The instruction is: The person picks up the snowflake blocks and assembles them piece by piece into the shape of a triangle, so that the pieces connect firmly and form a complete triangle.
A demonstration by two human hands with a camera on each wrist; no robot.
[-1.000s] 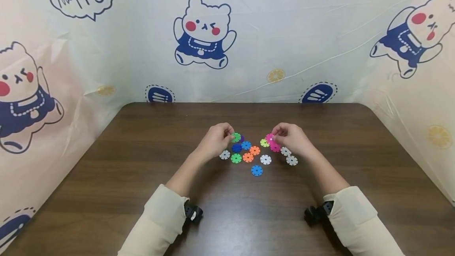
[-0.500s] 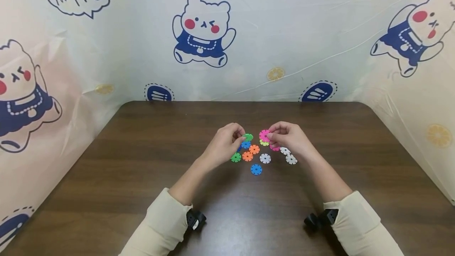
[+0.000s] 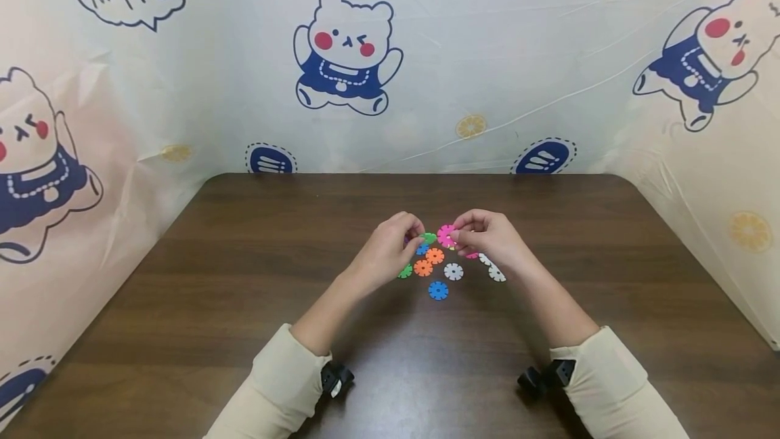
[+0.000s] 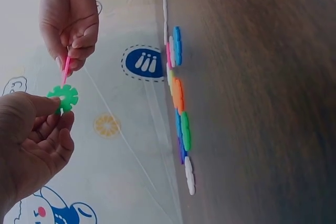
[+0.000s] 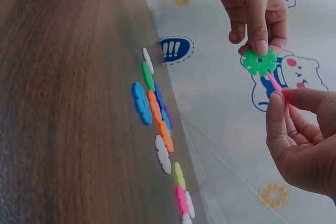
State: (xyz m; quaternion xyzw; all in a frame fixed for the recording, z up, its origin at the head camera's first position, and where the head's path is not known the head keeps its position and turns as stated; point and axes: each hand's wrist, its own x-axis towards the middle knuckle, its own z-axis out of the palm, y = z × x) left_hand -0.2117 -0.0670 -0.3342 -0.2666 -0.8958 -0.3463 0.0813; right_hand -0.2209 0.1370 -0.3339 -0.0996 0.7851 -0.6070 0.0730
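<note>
My left hand (image 3: 386, 246) pinches a green notched plastic disc (image 4: 64, 98) between thumb and fingers. Opposite it, my right hand (image 3: 492, 241) pinches a pink notched disc (image 3: 447, 236) by its edge. Both discs are held above the table, roughly crosswise to each other. In the right wrist view, the edge of the pink disc meets the rim of the green disc (image 5: 257, 63); whether a notch has slid into a notch, I cannot tell. Below the hands lie loose discs, including orange (image 3: 423, 267), white (image 3: 453, 272) and blue (image 3: 438, 290) ones. The hands partly cover others.
The brown wooden table (image 3: 244, 290) has a printed curtain (image 3: 426, 53) along its back and sides. More white discs (image 3: 497, 274) lie under the right hand. Each wrist carries a small black camera (image 3: 337, 379).
Both hands, each with its disc, have come together over the pile: the left moved right, the right moved slightly left. The gap between green and pink discs has closed.
</note>
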